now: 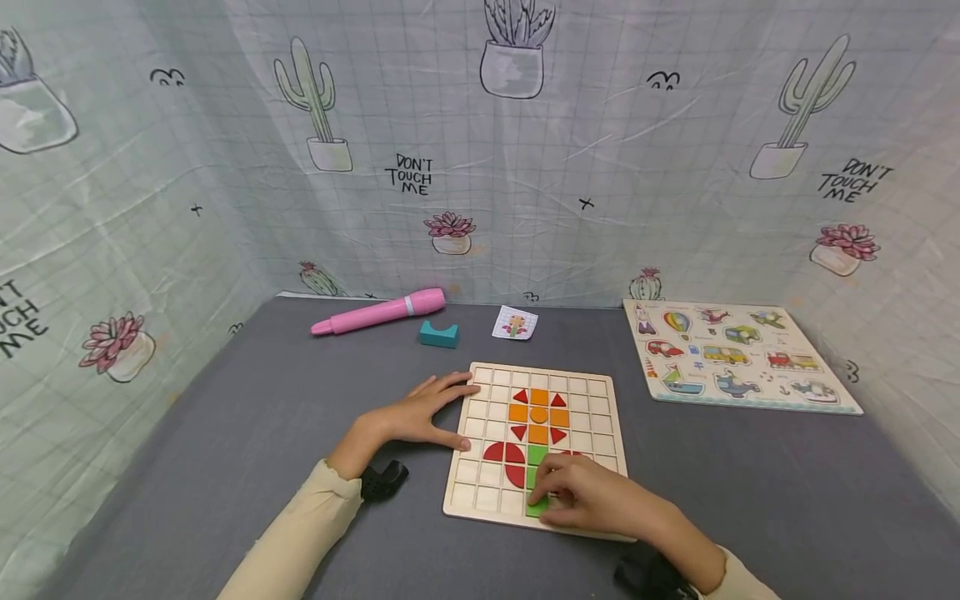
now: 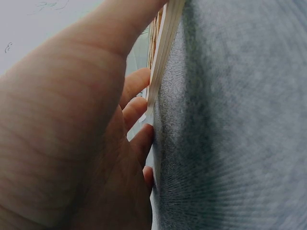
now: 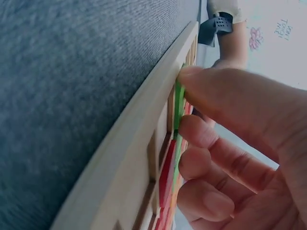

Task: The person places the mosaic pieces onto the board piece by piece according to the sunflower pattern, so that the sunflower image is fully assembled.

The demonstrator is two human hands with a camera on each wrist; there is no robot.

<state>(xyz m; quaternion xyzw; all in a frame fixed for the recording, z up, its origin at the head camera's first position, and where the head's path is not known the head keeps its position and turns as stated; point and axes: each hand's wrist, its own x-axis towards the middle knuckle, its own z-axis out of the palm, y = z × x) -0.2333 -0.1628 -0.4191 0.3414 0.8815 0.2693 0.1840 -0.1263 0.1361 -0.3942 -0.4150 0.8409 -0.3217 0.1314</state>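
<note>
Right hand (image 1: pixel 592 498) is the closest thing to the camera, parked on the near edge of the wooden grid board (image 1: pixel 600 392), with its fingers curled around a green tile (image 1: pixel 537 507) and pushing it into a cell in the bottom row. The wrist view shows it better: fingertips (image 3: pixel 201 79) pinch the thin green piece edge-on as it sits half into the frame, so I'd say it's not fully seated yet.

Left hand (image 1: pixel 420 410) lies flat on the grey table (image 1: pixel 225 450) with its fingers straight and spread, fingertips (image 2: pixel 139 81) pressed against the board's left edge, basically just bracing it.

Progress-wise, it looks like a flower: orange squares (image 1: pixel 538 414) with a circle in the middle, little red triangles (image 1: pixel 558 401) on the corners, red quarter-circle pieces (image 1: pixel 504 454) lower down like leaves, and a green stem (image 1: pixel 536 455) running toward the bottom. So the bloom looks done and this tile seems to be the tail end of the stem. Most of the grid cells stay empty, though.

A small picture card (image 1: pixel 515 322) lies behind the board; it might be the pattern, but it's too small to read. Also back there: a pink pen (image 1: pixel 378 312), a teal block (image 1: pixel 438 334), and off to the right a vehicle peg puzzle (image 1: pixel 738 354).
</note>
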